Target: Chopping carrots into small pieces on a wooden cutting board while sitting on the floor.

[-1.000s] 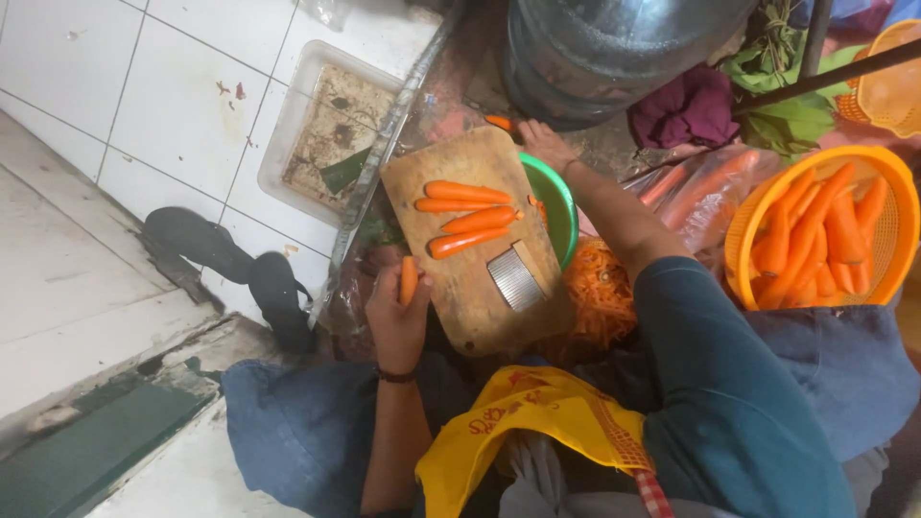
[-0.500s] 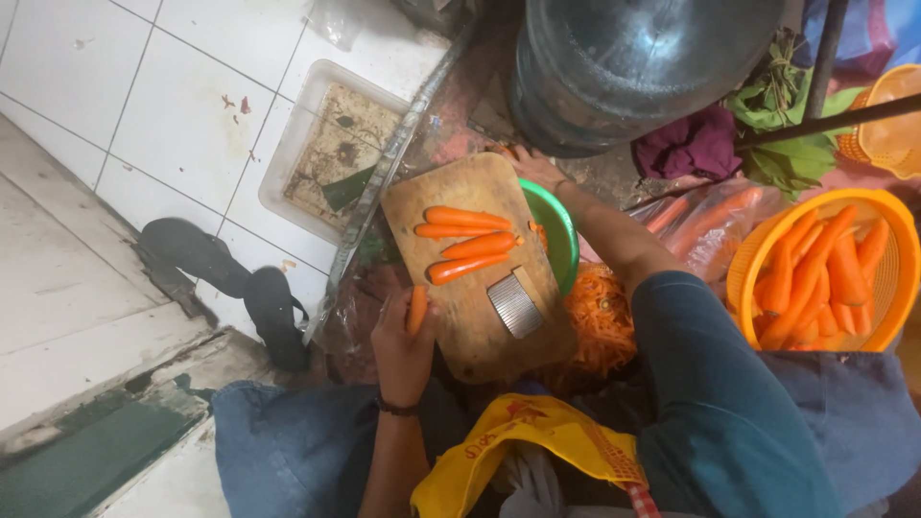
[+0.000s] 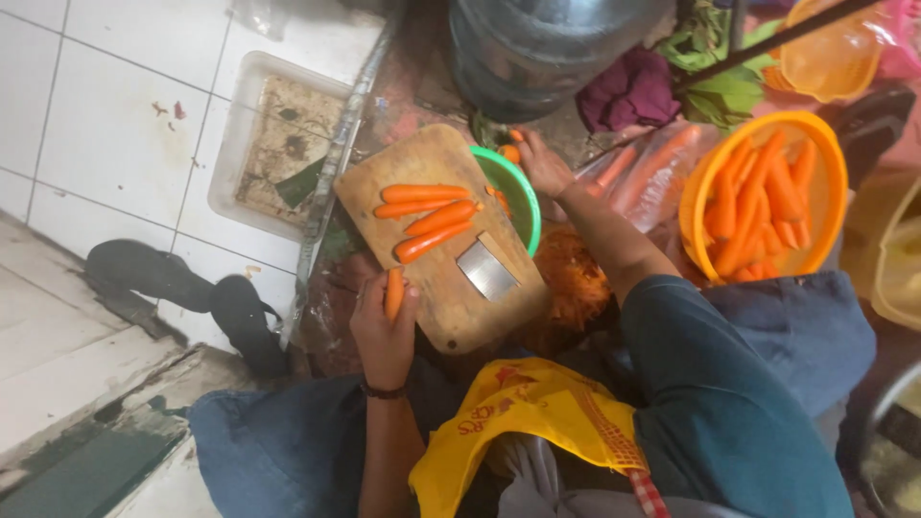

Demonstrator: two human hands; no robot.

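Seen from above: white tiled floor (image 3: 115, 105) with grey grout, a pair of black sandals (image 3: 192, 297) lying near a step. Resting over the lap, a rounded wooden chopping board (image 3: 451, 288) bearing four peeled orange carrots (image 3: 427, 216) and a flat steel blade (image 3: 486, 270). Left hand (image 3: 384, 331) at the board's near edge, fingers wrapped round one peeled carrot (image 3: 393, 293). Right hand (image 3: 542, 163) reaching past a green plastic bowl (image 3: 523, 201), fingers curled; grip unclear. Off right, a round orange plastic basin (image 3: 696, 216) heaped with carrots. Above, a large dark water jug (image 3: 547, 48).
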